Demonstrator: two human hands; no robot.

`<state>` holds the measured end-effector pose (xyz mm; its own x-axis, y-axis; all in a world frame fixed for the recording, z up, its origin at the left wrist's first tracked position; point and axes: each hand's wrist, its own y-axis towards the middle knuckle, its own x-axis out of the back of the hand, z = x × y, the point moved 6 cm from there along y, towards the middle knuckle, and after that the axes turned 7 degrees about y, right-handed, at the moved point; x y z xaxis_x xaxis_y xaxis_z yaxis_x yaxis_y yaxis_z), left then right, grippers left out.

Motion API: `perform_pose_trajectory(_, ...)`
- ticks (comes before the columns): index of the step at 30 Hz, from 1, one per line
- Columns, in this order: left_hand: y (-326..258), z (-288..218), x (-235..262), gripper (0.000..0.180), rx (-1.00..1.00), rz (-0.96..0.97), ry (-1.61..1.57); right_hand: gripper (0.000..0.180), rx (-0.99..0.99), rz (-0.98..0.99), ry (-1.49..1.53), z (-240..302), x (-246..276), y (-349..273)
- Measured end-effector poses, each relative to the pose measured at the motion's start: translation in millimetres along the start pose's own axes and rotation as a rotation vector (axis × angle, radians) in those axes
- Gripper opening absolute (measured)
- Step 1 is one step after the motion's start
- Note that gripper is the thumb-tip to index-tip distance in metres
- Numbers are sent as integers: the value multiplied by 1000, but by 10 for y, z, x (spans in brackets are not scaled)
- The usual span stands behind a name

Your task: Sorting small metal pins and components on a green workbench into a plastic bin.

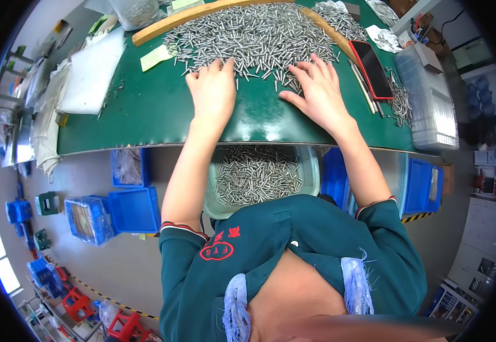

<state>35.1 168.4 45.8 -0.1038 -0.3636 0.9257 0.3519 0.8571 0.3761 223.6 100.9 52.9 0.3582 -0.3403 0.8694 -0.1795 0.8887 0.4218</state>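
Resting both palms flat, fingers spread, on the near edge of the metal pins (253, 37) heaped at twelve o'clock: left hand (212, 85) and right hand (316, 91) seemingly raking them toward the basket (310, 165) waiting at six o'clock below the green mat (145, 108).

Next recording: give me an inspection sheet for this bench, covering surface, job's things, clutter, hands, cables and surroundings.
Surface: green bench mat, bare in front, bounded at the back by a wooden strip.
Job's things: large heap of small metal pins on the mat; more pins in a pale basket below the bench edge.
Clutter: red phone, yellow note, white sheets, clear plastic trays, loose pins at right.
Hands: left hand and right hand flat, palms down, at the heap's near edge; fingers spread, gripping nothing.
Cables: nothing seen.
Surroundings: blue crates on the floor, red items lower left, striped floor tape.
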Motion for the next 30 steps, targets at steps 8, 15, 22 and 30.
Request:
perform_pose_trajectory(8, -276, -429, 146, 35, -208, 73, -248, 48, 50, 87, 77, 123, -54, -67)
perform_pose_trajectory(15, -549, -325, 251, 30, -268, -30, -288, 35, 101, 111, 190, 286, 29, -259)
perform_pose_trajectory(22, -618, -130, 358, 20, -137, -91, -333, 25, 132, 31, 295, 449, 102, -349)
perform_pose_trajectory(30, -769, -289, 362, 12, -133, -90, -361, 13, 140, 32, 191, 548, 20, -333)
